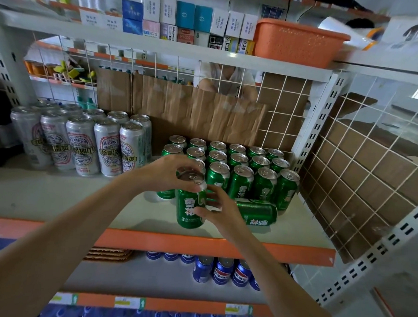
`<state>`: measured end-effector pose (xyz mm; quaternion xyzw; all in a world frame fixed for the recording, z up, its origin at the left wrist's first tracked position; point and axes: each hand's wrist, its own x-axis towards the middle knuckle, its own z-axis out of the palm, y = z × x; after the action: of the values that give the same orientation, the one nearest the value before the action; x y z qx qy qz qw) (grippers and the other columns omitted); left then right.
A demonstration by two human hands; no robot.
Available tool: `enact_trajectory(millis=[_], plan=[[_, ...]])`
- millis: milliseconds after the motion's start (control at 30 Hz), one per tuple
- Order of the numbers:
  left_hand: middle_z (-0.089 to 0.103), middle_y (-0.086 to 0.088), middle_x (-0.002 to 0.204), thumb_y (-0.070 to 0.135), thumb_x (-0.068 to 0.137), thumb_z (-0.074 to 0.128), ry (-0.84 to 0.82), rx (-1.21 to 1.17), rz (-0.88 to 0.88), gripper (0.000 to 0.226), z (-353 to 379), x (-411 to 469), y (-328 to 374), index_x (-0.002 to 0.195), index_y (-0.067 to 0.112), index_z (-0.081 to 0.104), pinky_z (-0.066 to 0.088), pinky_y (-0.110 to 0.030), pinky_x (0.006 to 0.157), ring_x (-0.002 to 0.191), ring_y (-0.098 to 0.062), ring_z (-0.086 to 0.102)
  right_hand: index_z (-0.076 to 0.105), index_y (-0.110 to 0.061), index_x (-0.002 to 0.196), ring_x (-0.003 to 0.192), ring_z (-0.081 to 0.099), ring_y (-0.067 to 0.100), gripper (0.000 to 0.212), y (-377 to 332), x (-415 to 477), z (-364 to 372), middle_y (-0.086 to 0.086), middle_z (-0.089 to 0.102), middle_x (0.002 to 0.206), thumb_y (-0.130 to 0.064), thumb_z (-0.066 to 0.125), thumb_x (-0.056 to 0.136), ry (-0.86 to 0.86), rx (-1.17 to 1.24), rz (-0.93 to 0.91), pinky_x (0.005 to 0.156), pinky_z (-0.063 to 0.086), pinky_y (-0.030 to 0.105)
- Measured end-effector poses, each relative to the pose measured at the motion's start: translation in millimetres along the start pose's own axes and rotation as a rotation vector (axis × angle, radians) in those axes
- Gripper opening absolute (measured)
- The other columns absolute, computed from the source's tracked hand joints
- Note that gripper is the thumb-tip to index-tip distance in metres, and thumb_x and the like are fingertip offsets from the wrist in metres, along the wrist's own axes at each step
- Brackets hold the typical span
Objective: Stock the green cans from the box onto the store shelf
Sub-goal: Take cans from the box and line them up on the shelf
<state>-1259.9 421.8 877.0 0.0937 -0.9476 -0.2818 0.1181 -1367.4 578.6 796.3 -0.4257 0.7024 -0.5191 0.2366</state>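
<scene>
My left grip (165, 173) clasps the top of the upright green can (190, 208) at frame centre, and my right grip (216, 207) pinches its side. It is at the front of the shelf (58, 195), before the green rows (241, 169) and beside a toppled can (256, 212).

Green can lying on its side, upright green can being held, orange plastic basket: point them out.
Green can lying on its side (257, 212): head view, body middle.
Upright green can (187, 212): head view, front label.
Orange plastic basket (297, 42): head view, front wall.
</scene>
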Motion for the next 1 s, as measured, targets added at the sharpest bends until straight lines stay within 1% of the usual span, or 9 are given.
enact_trajectory(millis=[100, 167, 233, 367, 500, 600, 667, 867, 1000], plan=[[0.057, 0.016, 0.095, 0.071, 0.051, 0.060, 0.027, -0.003, -0.055, 0.060, -1.7, -2.6, -16.8, 0.103, 0.040, 0.058, 0.045, -0.017, 0.077, 0.090, -0.003, 0.056, 0.045, -0.027, 0.130, 0.109, 0.052, 0.006, 0.055, 11.3, -2.6, -1.0, -0.008, 0.056, 0.119, -0.037, 0.070, 0.082, -0.004, -0.165, -0.004, 0.090, 0.039, 0.026], [0.059, 0.009, 0.099, 0.064, 0.057, 0.071, 0.024, 0.032, -0.070, 0.059, -3.3, -2.7, -28.7, 0.106, 0.034, 0.061, 0.047, -0.022, 0.081, 0.095, -0.009, 0.057, 0.040, -0.028, 0.136, 0.117, 0.047, 0.006, 0.058, 18.5, -4.9, -1.4, -0.008, 0.051, 0.128, -0.043, 0.064, 0.085, -0.017, -0.270, 0.017, 0.092, 0.033, 0.025], [0.060, 0.007, 0.103, 0.056, 0.062, 0.075, 0.012, 0.048, -0.083, 0.056, -4.1, -3.5, -36.1, 0.107, 0.026, 0.063, 0.050, -0.030, 0.085, 0.098, -0.012, 0.056, 0.036, -0.025, 0.141, 0.124, 0.042, 0.006, 0.060, 23.8, -5.4, -0.3, -0.008, 0.046, 0.137, -0.044, 0.058, 0.089, -0.025, -0.400, 0.018, 0.094, 0.030, 0.022], [0.059, 0.003, 0.112, 0.062, 0.055, 0.067, 0.023, 0.035, -0.078, 0.071, -4.7, -4.3, -46.3, 0.110, 0.017, 0.064, 0.049, -0.029, 0.088, 0.103, -0.013, 0.055, 0.033, -0.020, 0.144, 0.129, 0.042, 0.009, 0.062, 30.3, -4.5, 6.4, -0.004, 0.043, 0.143, -0.046, 0.053, 0.091, -0.027, -0.661, -0.059, 0.102, 0.031, 0.019], [0.056, -0.003, 0.120, 0.028, 0.070, 0.080, 0.029, 0.038, -0.093, 0.051, -3.4, -2.4, -57.0, 0.115, 0.011, 0.063, 0.046, -0.031, 0.092, 0.109, -0.017, 0.053, 0.028, -0.020, 0.145, 0.132, 0.039, 0.011, 0.064, 36.8, -4.0, 15.2, -0.003, 0.040, 0.146, -0.044, 0.053, 0.091, -0.047, -0.731, -0.075, 0.107, 0.031, 0.024], [0.056, 0.001, 0.112, 0.037, 0.067, 0.081, 0.013, 0.051, -0.119, 0.055, -4.2, -1.6, -63.1, 0.113, 0.014, 0.064, 0.047, -0.037, 0.093, 0.107, -0.019, 0.055, 0.030, -0.020, 0.144, 0.131, 0.040, 0.013, 0.061, 46.4, -1.5, 21.4, -0.002, 0.041, 0.144, -0.046, 0.050, 0.093, -0.040, -0.811, -0.092, 0.109, 0.030, 0.027], [0.056, 0.002, 0.113, 0.051, 0.061, 0.079, 0.007, 0.069, -0.121, 0.065, -5.3, -0.5, -66.4, 0.113, 0.016, 0.064, 0.046, -0.036, 0.094, 0.106, -0.017, 0.054, 0.031, -0.021, 0.143, 0.129, 0.041, 0.015, 0.059, 53.2, 0.5, 24.9, -0.001, 0.043, 0.141, -0.047, 0.047, 0.093, -0.018, -0.849, -0.061, 0.110, 0.031, 0.029], [0.056, 0.002, 0.116, 0.033, 0.068, 0.080, 0.016, 0.050, -0.134, 0.051, -7.1, 0.8, -74.4, 0.113, 0.017, 0.064, 0.045, -0.036, 0.096, 0.110, -0.018, 0.054, 0.038, -0.020, 0.136, 0.127, 0.041, 0.016, 0.047, 62.5, 4.3, 29.2, -0.001, 0.044, 0.137, -0.043, 0.044, 0.095, 0.014, -0.918, -0.044, 0.107, 0.032, 0.031], [0.053, 0.005, 0.109, 0.027, 0.071, 0.079, 0.031, 0.038, -0.100, 0.048, -7.5, 1.0, -73.5, 0.114, 0.015, 0.063, 0.044, -0.017, 0.083, 0.104, -0.014, 0.052, 0.041, -0.019, 0.135, 0.126, 0.043, 0.018, 0.046, 64.3, 4.8, 28.8, 0.000, 0.046, 0.136, -0.041, 0.044, 0.095, 0.020, -0.922, -0.053, 0.107, 0.034, 0.033]])
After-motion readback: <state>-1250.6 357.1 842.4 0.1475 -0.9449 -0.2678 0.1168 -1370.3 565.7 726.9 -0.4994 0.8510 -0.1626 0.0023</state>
